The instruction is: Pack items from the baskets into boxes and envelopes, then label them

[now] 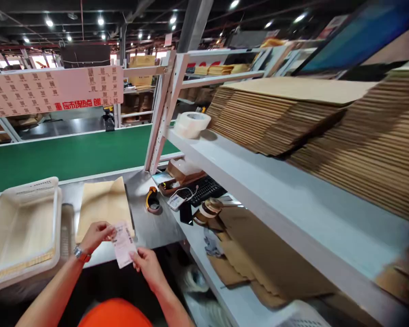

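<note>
Between my two hands is a small white printed label (pixel 123 245), its print too small to read. My left hand (pixel 97 236), with a watch on the wrist, pinches its upper left corner. At the lower right edge, my right hand (pixel 147 265) grips it between thumb and fingers. Just beyond the label, a tan padded envelope (pixel 104 202) lies flat on the metal table (pixel 146 234). A roll of tape in an orange and black holder (pixel 153 200) sits to the right of the envelope.
A white plastic basket (pixel 57 218) stands at the left. Behind the table runs a green conveyor belt (pixel 88 152). On the right, a white shelf (pixel 259 181) carries stacked flat cardboard (pixel 259 118) and tape rolls (pixel 191 125). Below are a keyboard (pixel 206 190), a phone (pixel 186 213) and cardboard pieces (pixel 262 254).
</note>
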`<state>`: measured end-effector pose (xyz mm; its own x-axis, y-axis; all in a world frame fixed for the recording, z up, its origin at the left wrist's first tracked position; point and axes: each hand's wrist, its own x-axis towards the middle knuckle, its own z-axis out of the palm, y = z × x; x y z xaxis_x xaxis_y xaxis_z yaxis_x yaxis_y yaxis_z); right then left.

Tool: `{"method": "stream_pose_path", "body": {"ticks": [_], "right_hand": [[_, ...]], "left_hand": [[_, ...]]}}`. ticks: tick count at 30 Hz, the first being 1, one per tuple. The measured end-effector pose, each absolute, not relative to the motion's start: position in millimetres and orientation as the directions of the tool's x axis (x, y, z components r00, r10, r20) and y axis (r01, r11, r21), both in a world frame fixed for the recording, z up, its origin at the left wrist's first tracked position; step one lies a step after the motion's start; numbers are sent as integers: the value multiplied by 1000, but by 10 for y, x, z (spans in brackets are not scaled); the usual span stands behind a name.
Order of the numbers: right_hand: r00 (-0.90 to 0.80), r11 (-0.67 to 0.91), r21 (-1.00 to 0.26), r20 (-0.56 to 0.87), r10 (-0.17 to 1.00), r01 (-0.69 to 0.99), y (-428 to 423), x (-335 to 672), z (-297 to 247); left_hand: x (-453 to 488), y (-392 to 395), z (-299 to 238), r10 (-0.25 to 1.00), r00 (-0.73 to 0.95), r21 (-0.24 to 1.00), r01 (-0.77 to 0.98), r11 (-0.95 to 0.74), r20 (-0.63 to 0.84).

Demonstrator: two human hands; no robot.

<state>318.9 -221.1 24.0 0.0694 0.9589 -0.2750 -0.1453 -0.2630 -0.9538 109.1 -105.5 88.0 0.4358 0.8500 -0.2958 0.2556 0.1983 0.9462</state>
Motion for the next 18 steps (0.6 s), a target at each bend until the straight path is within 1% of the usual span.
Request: {"method": "stream_pose_path", "body": {"ticks": [2,4,7,11,14,18], "right_hand": [[132,-280,-895,-343,930,-348,-2240,3125,193],[183,-245,-859,-357,916,-449,-2266,3076,188],[210,-221,-829,-371,905,-514,-2340,3089,205],[177,-246,-754,-431,885,-609,-2495,3192,205],[178,-255,-730,-458,871,-634,-2589,3224,182],[199,-242,-731,-461,865,-638,-2649,3212,138]], "left_hand": [[1282,-1234,727,840,418,938,169,303,-347],[1464,-1420,554,811,433,920,190,343,-392],[1632,-1603,367,829,375,908,224,354,-415],[1675,-1660,318,859,290,905,182,384,-422],[1675,-1677,335,861,270,902,176,395,-430],[1696,-1722,329,860,272,901,187,392,-431]]}}
